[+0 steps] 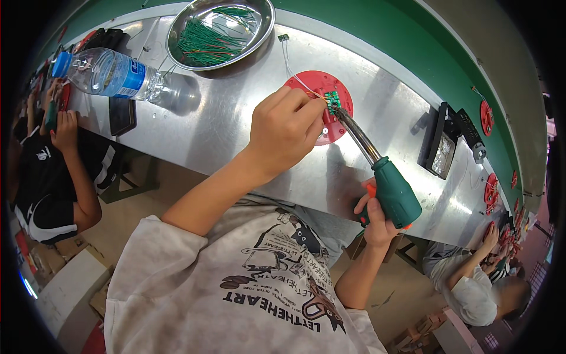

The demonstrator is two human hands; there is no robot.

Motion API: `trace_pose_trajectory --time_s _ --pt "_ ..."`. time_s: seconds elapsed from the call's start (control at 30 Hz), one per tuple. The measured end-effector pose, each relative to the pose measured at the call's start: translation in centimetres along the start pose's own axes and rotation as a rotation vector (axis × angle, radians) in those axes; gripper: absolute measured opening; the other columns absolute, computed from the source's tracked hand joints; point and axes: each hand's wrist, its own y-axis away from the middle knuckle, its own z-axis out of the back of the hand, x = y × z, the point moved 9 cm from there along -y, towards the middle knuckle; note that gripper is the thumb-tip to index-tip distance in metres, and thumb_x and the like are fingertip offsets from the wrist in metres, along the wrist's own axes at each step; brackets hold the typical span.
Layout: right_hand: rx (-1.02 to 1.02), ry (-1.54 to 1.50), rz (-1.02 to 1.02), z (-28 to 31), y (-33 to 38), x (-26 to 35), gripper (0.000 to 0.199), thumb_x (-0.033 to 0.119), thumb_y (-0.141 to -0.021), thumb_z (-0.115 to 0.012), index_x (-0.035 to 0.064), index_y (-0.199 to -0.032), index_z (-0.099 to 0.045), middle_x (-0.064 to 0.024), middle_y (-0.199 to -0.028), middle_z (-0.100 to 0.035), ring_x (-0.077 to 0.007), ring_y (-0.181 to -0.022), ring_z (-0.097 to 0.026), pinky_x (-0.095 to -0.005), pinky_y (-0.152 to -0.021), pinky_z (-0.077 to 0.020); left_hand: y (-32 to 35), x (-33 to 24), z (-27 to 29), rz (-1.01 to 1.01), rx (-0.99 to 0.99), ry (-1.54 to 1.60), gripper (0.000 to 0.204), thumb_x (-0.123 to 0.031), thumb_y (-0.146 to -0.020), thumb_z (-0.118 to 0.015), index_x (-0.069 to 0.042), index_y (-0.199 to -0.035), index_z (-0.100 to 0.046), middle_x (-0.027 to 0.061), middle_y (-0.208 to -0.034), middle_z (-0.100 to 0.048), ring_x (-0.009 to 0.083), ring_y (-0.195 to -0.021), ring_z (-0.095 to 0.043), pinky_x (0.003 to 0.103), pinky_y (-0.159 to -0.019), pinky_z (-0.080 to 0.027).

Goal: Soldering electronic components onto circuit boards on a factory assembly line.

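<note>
Circuit board (pixel 332 98), green, sits on the red disc (pixel 338 82), mid-table, between near and far edges of the metal table (pixel 224 118). Soldering tool (pixel 398 192) tip blocks part of the board; your left hand (pixel 286 127) hides the disc's left side. Left fingers are curled in; can't tell what they pinch. Your right hand (pixel 377 221) grips the tool's handle. Board's just past your left fingertips, farther toward the far edge than your right hand.
</note>
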Motion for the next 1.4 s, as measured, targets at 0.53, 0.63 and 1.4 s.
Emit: trace_pose_trajectory --time_s 0.53,0.63,1.4 --pt "-0.007 0.013 -0.074 0.8 0.0 -1.4 0.043 0.012 -0.091 -0.063 -0.0095 -0.127 -0.055 -0.0212 -0.101 -0.064 -0.0208 -0.058 -0.061 -0.0296 -0.048 -0.0498 0.0 0.0 -0.2 0.047 0.060 -0.007 0.014 0.000 -0.077 -0.072 -0.004 -0.090 -0.071 0.0085 -0.081 -0.067 0.0277 -0.072 -0.063 0.038 -0.063 -0.052" --pt "-0.086 -0.039 0.000 1.8 0.1 -1.2 0.047 0.017 -0.092 -0.063 -0.0112 -0.129 -0.052 -0.0226 -0.101 -0.064 -0.0215 -0.055 -0.061 -0.0307 -0.045 -0.0495 0.0 0.0 -0.2 0.039 0.047 -0.001 0.014 0.000 -0.077 -0.072 -0.004 -0.090 -0.072 0.0086 -0.081 -0.067 0.0278 -0.072 -0.063 0.038 -0.063 -0.052" --pt "-0.338 -0.251 0.179 4.9 0.1 -0.5 0.039 0.027 -0.099 -0.054 -0.0099 -0.110 -0.053 -0.0189 -0.089 -0.062 -0.0181 -0.045 -0.056 -0.0317 -0.037 -0.0467 -1.4 -1.7 1.6 0.006 -0.079 -0.036 0.032 -0.012 -0.073 -0.078 -0.005 -0.102 -0.067 0.0117 -0.099 -0.064 0.0324 -0.089 -0.061 0.045 -0.079 -0.050"
